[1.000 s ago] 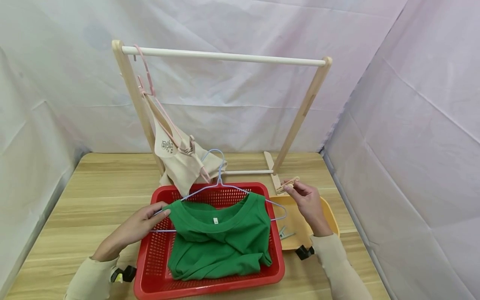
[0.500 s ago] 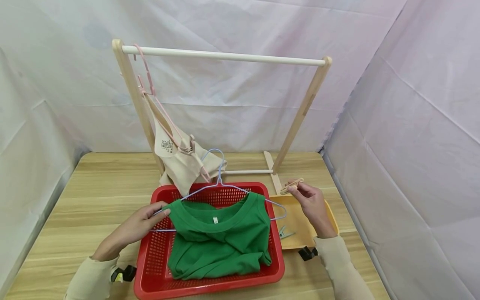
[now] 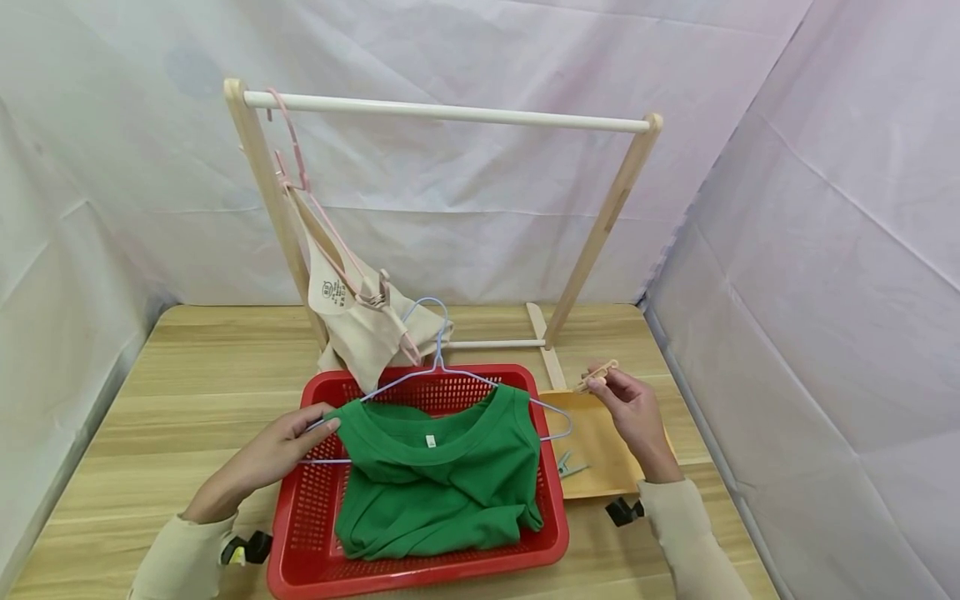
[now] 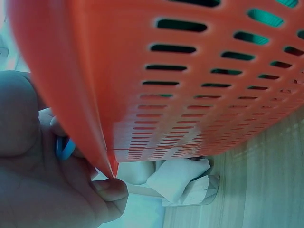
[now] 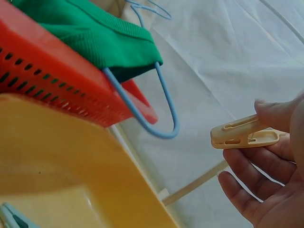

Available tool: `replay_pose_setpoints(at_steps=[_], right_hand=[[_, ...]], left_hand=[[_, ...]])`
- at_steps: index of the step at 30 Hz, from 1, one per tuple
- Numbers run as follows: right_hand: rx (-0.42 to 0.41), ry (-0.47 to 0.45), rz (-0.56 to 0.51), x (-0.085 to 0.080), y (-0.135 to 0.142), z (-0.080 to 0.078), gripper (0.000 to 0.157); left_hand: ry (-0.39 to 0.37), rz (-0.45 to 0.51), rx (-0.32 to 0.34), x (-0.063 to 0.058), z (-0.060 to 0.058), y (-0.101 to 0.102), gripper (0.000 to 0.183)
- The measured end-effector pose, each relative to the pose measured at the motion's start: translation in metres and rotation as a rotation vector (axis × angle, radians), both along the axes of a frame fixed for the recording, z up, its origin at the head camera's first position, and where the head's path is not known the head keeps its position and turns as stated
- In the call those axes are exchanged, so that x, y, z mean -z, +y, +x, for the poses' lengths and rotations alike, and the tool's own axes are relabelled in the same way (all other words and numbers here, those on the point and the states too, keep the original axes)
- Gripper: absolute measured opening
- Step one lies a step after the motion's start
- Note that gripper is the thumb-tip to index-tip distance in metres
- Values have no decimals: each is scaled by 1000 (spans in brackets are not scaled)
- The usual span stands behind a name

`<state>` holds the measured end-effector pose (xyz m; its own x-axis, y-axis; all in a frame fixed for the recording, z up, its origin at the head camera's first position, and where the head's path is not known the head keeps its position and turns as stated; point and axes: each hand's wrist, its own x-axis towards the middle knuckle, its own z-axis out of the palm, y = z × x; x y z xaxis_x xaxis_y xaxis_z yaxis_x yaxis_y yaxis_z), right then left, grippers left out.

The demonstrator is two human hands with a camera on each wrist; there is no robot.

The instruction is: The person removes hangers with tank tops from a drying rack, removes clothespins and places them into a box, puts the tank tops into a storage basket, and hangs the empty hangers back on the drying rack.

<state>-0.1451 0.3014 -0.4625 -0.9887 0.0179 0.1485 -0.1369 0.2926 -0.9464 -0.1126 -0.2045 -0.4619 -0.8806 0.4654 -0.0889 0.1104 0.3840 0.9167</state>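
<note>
A green shirt point(image 3: 442, 492) lies over the red basket point(image 3: 551, 558), with a blue wire hanger point(image 3: 437, 354) through its neck and shoulders. My left hand point(image 3: 273, 450) pinches the shirt's left shoulder together with the hanger. In the left wrist view the basket wall hides most of that hold, and a bit of blue hanger shows by the fingers. My right hand point(image 3: 633, 412) pinches a pale orange clothespin point(image 5: 242, 133) between thumb and fingers, over the yellow tray point(image 3: 600, 458). The clothespin is apart from the shirt and the hanger's bare right end point(image 5: 166, 128).
Behind the basket stands a wooden rack with a white rail point(image 3: 450, 112). On its left side a beige garment point(image 3: 360, 333) hangs from a pink hanger point(image 3: 296, 146), with a clip on it. A green clothespin point(image 3: 572, 467) lies in the yellow tray. Cloth walls surround the table.
My right hand has moved right and slightly nearer to me with the clothespin. My left hand, the shirt and the hanger have stayed where they were.
</note>
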Motion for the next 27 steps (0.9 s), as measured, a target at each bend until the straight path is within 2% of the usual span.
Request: replay_pose_setpoints(at_steps=[12, 19, 27], right_hand=[[-25, -67, 10, 9, 5, 2, 29], [-37, -139, 81, 15, 8, 5, 29], [-49, -118, 179, 5, 0, 12, 20]], left_hand=[[-16, 0, -1, 2, 0, 0, 18], [-11, 8, 4, 2, 0, 0, 23], [-34, 9, 8, 1, -1, 0, 24]])
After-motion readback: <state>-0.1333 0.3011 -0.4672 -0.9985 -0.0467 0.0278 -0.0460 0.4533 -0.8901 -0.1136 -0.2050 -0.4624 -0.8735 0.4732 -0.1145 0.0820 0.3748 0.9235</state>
